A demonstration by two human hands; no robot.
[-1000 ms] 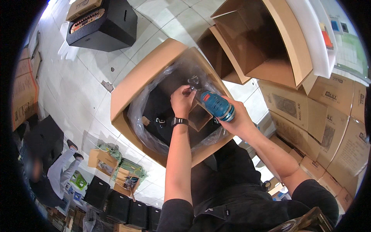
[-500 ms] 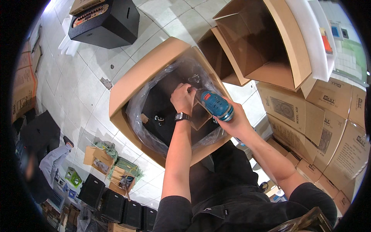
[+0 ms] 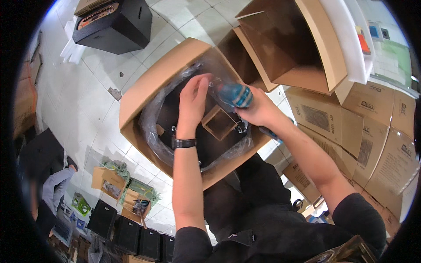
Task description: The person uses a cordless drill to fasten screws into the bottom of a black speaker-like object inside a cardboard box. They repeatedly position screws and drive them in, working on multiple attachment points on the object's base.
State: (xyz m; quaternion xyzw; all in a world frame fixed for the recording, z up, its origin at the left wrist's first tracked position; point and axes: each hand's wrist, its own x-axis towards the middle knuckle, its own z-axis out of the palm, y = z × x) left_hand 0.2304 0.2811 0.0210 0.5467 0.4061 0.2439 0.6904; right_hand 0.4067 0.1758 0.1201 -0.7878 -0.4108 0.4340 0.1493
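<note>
small box (image 3: 219, 123) sitting inside carton (image 3: 161, 75) | power tool (image 3: 236, 95) hanging over carton's right part | cabinet (image 3: 116, 33) standing beyond, left | stacked boxes (image 3: 380, 111) standing right

The floor (image 3: 98, 98) is laid in pale, glossy tiles, with a chipped, darker patch (image 3: 115, 94) in one spot. On it stand a plastic-lined carton (image 3: 153, 81), a black cabinet (image 3: 125, 33) beyond it and — toward the lower left — small open boxes (image 3: 105, 179) near a row of black speakers (image 3: 126, 233).
</note>
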